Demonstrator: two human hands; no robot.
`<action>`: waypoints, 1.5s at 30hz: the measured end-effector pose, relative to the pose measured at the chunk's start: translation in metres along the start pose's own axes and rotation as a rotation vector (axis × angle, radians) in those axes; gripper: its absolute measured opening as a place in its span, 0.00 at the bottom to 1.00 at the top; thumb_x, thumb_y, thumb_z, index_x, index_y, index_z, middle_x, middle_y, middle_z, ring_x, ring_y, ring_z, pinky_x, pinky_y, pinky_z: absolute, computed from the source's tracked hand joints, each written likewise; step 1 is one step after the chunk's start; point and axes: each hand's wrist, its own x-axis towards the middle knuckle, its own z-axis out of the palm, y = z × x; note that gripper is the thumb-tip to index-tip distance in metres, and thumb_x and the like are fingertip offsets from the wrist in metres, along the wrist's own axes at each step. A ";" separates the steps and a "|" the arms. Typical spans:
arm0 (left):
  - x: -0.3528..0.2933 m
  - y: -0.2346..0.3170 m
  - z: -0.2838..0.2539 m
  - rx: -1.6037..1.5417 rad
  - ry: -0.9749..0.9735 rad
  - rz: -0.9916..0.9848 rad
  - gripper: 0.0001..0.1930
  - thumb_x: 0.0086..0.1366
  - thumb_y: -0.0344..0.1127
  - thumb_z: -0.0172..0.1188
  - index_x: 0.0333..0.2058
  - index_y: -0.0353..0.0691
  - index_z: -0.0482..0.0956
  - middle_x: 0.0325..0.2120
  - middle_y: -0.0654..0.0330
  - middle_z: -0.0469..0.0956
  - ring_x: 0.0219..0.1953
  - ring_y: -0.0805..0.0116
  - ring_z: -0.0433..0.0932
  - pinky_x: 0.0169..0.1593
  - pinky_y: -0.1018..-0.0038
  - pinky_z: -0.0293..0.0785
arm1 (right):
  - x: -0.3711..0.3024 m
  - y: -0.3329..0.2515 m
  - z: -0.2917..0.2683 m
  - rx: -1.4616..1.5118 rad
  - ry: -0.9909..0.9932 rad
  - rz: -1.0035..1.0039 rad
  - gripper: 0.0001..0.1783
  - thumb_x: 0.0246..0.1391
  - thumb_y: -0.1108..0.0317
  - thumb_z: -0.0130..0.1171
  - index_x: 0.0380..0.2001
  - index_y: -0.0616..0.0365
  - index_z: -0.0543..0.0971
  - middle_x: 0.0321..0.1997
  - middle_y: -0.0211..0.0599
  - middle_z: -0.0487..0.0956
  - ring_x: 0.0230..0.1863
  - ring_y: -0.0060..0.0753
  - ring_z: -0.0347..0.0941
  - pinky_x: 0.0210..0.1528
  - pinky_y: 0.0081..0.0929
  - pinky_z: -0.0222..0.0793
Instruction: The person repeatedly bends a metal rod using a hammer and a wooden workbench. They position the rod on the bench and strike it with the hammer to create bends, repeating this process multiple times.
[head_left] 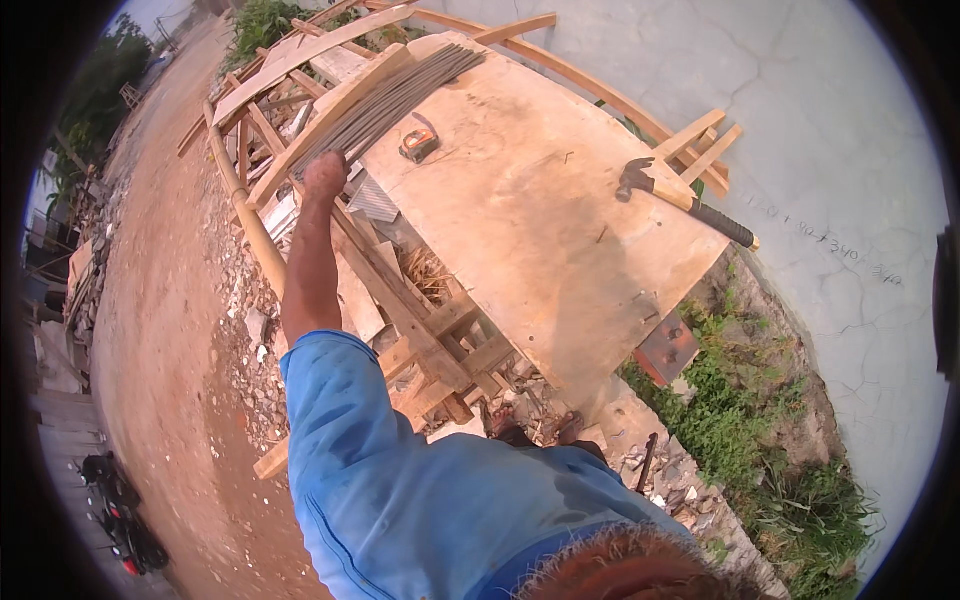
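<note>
My left arm reaches out over the left edge of a worn wooden board. The left hand is closed around the near end of a bundle of thin grey steel rods, which lie along the board's far left side. A wooden beam runs just left of the rods. To the right of the rods sits an orange and black tape measure. A claw hammer with a dark grip lies across the board's right edge. My right hand is out of sight.
Rough timber pieces and rubble lie left of and below the board. A bamboo pole stands along the left. A cracked grey wall bounds the right, with green weeds at its foot. Beyond runs a dirt road.
</note>
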 end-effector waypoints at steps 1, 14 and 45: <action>0.001 -0.007 -0.003 -0.054 -0.014 0.039 0.10 0.63 0.35 0.53 0.36 0.42 0.82 0.38 0.47 0.83 0.44 0.47 0.82 0.47 0.53 0.77 | -0.003 0.005 0.012 0.015 0.011 -0.017 0.33 0.54 0.42 0.62 0.23 0.70 0.75 0.15 0.44 0.70 0.21 0.45 0.68 0.26 0.45 0.64; -0.025 0.027 -0.060 -0.217 0.274 -0.010 0.28 0.70 0.57 0.44 0.38 0.39 0.84 0.32 0.41 0.82 0.37 0.39 0.81 0.43 0.50 0.76 | -0.083 -0.127 0.000 0.287 0.540 -0.475 0.25 0.61 0.51 0.61 0.23 0.64 0.74 0.17 0.28 0.66 0.21 0.23 0.60 0.22 0.30 0.57; -0.201 0.397 -0.089 -0.375 0.279 0.922 0.12 0.63 0.44 0.62 0.41 0.47 0.83 0.43 0.62 0.78 0.51 0.59 0.74 0.59 0.56 0.65 | -0.098 -0.282 -0.151 0.150 -0.356 -0.679 0.15 0.57 0.59 0.64 0.34 0.62 0.80 0.20 0.25 0.72 0.21 0.16 0.65 0.23 0.21 0.60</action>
